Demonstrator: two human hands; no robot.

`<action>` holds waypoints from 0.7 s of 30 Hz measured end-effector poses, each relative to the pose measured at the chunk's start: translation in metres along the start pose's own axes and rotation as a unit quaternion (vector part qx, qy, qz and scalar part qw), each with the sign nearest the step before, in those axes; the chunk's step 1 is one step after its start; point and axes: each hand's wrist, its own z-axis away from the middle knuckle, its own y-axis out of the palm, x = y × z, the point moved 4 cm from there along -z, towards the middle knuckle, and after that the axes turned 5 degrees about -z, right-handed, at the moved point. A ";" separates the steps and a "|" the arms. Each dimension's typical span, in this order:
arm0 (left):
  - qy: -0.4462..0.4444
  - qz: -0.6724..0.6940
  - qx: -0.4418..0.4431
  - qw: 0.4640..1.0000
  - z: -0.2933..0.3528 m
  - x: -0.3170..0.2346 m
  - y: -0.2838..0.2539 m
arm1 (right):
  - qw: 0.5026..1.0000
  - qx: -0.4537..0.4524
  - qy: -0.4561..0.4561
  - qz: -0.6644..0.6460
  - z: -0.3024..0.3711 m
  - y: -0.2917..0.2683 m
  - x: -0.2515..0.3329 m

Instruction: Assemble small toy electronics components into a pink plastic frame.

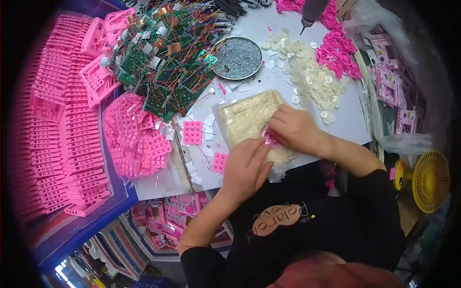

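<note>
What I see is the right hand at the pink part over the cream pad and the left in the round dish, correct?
No: the head view shows the left hand beside the right hand at the pink part over the cream pad, not in the round dish.

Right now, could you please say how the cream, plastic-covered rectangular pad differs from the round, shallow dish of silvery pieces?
The cream pad is roughly rectangular; the shallow dish is round. The pad looks larger than the dish. The left hand and right hand are over the pad; neither is at the dish. Both lie on the white tabletop.
</note>
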 end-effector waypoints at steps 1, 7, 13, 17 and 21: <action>0.011 -0.026 0.023 0.999 -0.004 0.001 0.005 | 0.999 -0.015 0.003 0.029 0.000 0.008 0.000; 0.020 -0.149 0.072 0.986 0.001 0.004 0.030 | 0.996 0.062 0.035 0.048 -0.003 0.011 -0.010; -0.014 0.023 0.122 0.992 0.012 0.016 -0.003 | 0.983 0.169 0.035 -0.069 -0.026 0.001 -0.012; -0.171 0.313 -0.024 0.934 -0.003 0.076 -0.120 | 0.984 0.158 0.064 -0.061 -0.024 -0.004 -0.005; -0.268 -0.125 -0.390 0.872 0.006 0.216 -0.286 | 0.978 0.171 0.082 -0.090 -0.025 -0.006 -0.008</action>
